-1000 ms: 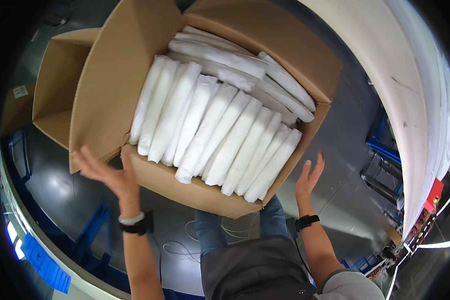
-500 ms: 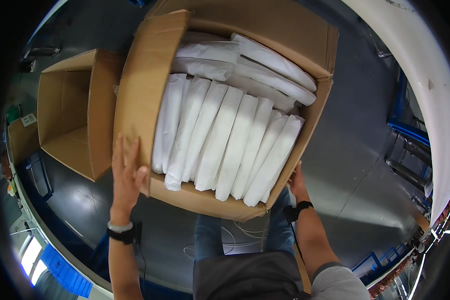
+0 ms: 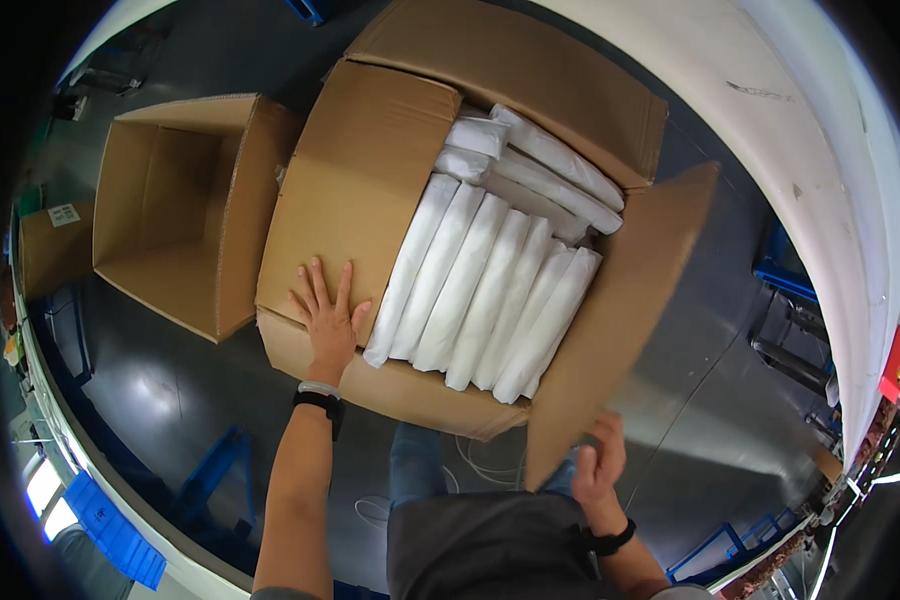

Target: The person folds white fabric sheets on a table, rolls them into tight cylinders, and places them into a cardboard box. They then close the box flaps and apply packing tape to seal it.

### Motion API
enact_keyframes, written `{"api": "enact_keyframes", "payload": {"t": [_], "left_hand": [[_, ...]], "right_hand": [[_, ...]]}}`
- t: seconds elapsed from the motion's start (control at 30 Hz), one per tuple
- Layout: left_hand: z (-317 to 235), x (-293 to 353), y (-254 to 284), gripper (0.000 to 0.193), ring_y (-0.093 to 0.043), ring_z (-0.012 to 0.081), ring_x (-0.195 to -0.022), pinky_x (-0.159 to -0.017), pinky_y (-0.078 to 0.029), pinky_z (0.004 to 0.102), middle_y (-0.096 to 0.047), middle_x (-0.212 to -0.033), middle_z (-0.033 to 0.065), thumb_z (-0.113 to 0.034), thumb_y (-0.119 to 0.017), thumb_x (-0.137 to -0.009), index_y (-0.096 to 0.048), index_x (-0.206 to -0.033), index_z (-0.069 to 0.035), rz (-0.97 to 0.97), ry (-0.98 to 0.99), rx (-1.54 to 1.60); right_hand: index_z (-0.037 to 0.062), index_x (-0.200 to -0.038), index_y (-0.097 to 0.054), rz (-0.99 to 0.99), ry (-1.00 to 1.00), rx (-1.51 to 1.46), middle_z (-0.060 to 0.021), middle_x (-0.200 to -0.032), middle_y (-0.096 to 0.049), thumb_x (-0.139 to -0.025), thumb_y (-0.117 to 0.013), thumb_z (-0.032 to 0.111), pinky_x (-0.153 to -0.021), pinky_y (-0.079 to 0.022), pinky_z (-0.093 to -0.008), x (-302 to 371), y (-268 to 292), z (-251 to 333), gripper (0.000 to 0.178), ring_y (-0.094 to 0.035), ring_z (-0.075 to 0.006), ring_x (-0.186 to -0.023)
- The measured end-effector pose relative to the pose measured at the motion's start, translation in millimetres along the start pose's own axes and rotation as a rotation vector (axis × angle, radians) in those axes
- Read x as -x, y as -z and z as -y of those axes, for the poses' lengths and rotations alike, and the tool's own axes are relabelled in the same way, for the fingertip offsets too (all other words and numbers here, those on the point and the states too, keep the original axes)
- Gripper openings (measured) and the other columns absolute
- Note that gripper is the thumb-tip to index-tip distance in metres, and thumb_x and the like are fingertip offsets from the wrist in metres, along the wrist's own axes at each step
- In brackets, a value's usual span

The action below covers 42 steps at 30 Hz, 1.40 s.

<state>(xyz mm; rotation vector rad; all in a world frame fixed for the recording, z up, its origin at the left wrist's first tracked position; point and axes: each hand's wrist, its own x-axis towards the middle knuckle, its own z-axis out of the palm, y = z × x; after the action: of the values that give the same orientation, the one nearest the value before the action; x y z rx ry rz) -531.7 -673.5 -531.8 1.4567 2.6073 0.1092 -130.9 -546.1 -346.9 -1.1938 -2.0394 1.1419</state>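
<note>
A large brown cardboard carton (image 3: 410, 392) stands before me, packed with several flat parcels in white wrapping (image 3: 482, 290). Those in the near row stand on edge side by side; others lie crosswise at the far end. My left hand (image 3: 328, 322) rests with spread fingers on the left flap (image 3: 365, 165), which is folded inward over part of the parcels. The right flap (image 3: 620, 310) stands up, tilted outward. Beside its near corner, on the outer side, is my right hand (image 3: 602, 468), thumb and fingers apart and slightly bent.
An open cardboard box (image 3: 238, 230) lies on its side to the left, with another brown box (image 3: 58, 250) beyond it. The carton's far flap (image 3: 520, 75) is folded outward. A white curved surface (image 3: 820, 150) runs along the right. Cables (image 3: 480, 460) lie on the floor near my legs.
The left flap has come down over the parcels under my left hand, which moved right. The right flap has swung up into view. My right hand has moved down and nearer to me.
</note>
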Motion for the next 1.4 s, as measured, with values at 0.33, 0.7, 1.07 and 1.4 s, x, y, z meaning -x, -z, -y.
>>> {"api": "enact_keyframes", "payload": {"t": [0.33,0.7,1.07,1.4], "left_hand": [[1,61,18,0.064,-0.014,0.0444,-0.158,-0.124,-0.008,0.0667,-0.016,-0.172,0.0222,-0.042,-0.057,-0.105,-0.038,-0.162,-0.022,-0.192,0.272,0.256],[22,217,-87,0.07,-0.04,0.0301,-0.147,-0.12,-0.034,0.044,-0.05,-0.154,0.0157,-0.054,-0.051,-0.108,-0.04,-0.156,-0.004,-0.281,1.625,1.971],[-53,259,102,0.06,-0.061,0.024,-0.124,-0.105,-0.05,0.0392,-0.061,-0.135,0.0136,-0.045,-0.045,-0.112,-0.047,-0.145,0.004,-0.519,1.09,1.774],[-112,119,113,0.109,-0.018,0.0318,-0.157,-0.126,-0.019,0.0468,-0.011,-0.17,0.0185,-0.077,-0.042,-0.099,-0.002,-0.163,0.001,-0.613,0.551,0.956]], "right_hand": [[0.0271,-0.159,-0.044,0.425,0.326,0.648,-0.0093,-0.17,-0.03,-0.091,-0.071,0.051,-0.114,0.002,-0.0821,-112,-212,-81,0.077,-0.02,-0.0383,-0.158],[0.0395,-0.143,-0.062,0.814,0.804,0.581,0.0029,-0.16,-0.045,-0.088,-0.076,0.026,-0.116,-0.011,-0.0819,-108,-249,-47,0.058,-0.028,-0.0347,-0.155],[0.0333,-0.148,-0.057,0.95,0.682,0.731,0.001,-0.163,-0.044,-0.089,-0.071,0.022,-0.124,-0.015,-0.0701,-113,-255,-40,0.061,-0.028,-0.0301,-0.157],[0.0071,-0.141,-0.058,0.991,0.568,0.003,-0.0128,-0.156,-0.048,-0.088,-0.068,-0.002,-0.126,-0.031,-0.0514,-146,-223,-62,0.055,-0.035,-0.0332,-0.153]]}}
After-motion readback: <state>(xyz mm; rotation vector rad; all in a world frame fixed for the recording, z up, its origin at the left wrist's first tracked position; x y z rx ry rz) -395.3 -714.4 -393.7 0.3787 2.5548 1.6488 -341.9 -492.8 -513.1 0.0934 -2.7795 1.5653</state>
